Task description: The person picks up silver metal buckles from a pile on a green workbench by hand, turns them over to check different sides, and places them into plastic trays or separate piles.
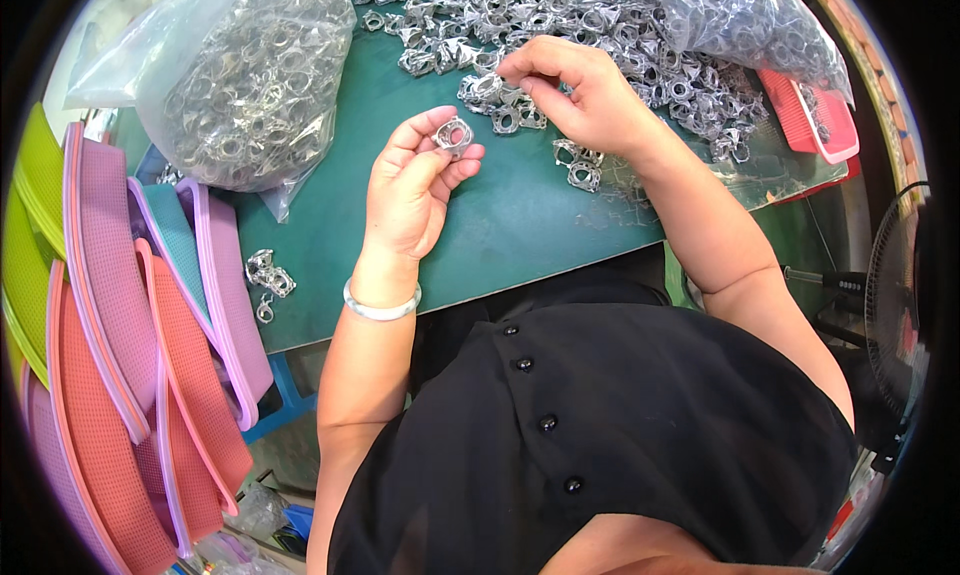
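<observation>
My left hand (405,200) is raised over the green table (500,225). Its thumb and fingers grip a small silver metal casting (443,138) with a round hole, through which skin shows. To the right, my right hand (592,97) has thumb and forefinger drawn together in a pinch; whatever may be between the tips is hidden or too small to name. Just beyond and below its fingertips lies a large heap of similar metal castings (540,17). A few loose castings (580,167) rest on the table under my right wrist.
A clear plastic bag (250,85) full of castings stands at the left, another bag (760,25) at the far right. Several coloured mesh baskets (110,275) are stacked along the left edge. A pink basket (815,125) sits right, near a black fan (890,305).
</observation>
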{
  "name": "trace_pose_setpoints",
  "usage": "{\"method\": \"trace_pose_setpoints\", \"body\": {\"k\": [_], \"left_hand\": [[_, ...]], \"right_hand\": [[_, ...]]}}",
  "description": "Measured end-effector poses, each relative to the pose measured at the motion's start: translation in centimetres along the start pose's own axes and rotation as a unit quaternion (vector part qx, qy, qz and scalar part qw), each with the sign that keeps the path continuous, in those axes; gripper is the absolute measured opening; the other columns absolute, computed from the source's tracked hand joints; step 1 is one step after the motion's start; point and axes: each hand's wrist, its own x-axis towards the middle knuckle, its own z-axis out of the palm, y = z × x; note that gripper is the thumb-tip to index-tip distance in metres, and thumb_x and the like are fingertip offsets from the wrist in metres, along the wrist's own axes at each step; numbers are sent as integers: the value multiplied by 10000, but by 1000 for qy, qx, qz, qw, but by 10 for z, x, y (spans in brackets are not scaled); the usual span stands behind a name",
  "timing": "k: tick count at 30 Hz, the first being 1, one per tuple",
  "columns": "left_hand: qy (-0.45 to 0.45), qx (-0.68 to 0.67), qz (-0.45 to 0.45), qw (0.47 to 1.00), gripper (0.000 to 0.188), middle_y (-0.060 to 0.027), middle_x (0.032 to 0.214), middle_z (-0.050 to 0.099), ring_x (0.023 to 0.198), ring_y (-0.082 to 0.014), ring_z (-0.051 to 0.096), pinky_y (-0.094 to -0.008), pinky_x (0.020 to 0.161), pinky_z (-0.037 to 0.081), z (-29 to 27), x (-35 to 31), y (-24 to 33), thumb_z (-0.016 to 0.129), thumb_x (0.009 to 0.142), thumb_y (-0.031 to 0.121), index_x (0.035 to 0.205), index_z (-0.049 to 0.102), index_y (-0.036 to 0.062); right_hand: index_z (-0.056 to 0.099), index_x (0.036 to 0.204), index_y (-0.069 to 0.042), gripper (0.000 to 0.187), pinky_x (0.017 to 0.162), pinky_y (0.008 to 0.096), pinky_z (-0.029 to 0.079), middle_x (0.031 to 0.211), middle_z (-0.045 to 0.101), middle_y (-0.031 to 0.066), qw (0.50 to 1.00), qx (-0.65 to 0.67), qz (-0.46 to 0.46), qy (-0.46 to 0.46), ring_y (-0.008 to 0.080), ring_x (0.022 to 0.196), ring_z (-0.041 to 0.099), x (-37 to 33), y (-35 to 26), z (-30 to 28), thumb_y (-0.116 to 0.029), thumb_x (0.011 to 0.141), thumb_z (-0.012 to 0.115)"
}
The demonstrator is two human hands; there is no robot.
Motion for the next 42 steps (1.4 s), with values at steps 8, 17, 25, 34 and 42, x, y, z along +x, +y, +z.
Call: {"method": "trace_pose_setpoints", "body": {"k": [8, 17, 25, 34, 42], "left_hand": [[-46, -69, -9, 997, 303, -131, 1015, 574, 928, -218, 571, -329, 783, 483, -9, 2, -1, 524, 793, 40, 1090, 506, -12], [14, 21, -20, 999, 269, -43, 864, 585, 710, -111, 536, -224, 586, 418, -5, -1, -1, 562, 830, 125, 1071, 526, 10], [43, 191, -28, 980, 270, 34, 750, 539, 560, -24, 425, -159, 477, 333, 14, -4, -2, 608, 844, 201, 1034, 560, 16], [23, 180, 40, 983, 251, 41, 779, 557, 579, -11, 418, -151, 494, 318, 14, -5, -5, 618, 823, 89, 1065, 567, 44], [-27, 187, 103, 977, 342, -44, 949, 603, 872, -82, 552, -197, 750, 431, 13, -7, -6, 608, 802, 2, 1131, 515, 7]], "right_hand": [[623, 836, -72, 246, 776, 360, 415, 873, 544, 66, 947, -293, -4, -133, 246, 896, 513, -6, -13, 1, -202, 645, 707], [602, 847, -59, 249, 762, 359, 403, 919, 528, 71, 951, -289, -13, -106, 249, 892, 494, -8, -16, 9, -145, 634, 697], [545, 865, -56, 246, 758, 368, 437, 926, 546, 87, 992, -70, -83, -65, 283, 898, 524, -6, -15, 16, -54, 653, 668], [547, 996, -38, 301, 677, 297, 471, 885, 579, 76, 989, 128, 57, -49, 186, 778, 575, -7, -20, 17, -21, 713, 648], [579, 905, -34, 217, 607, 270, 466, 809, 574, 59, 992, 115, 22, -50, 155, 701, 562, -9, -12, 20, -56, 711, 673]]}}
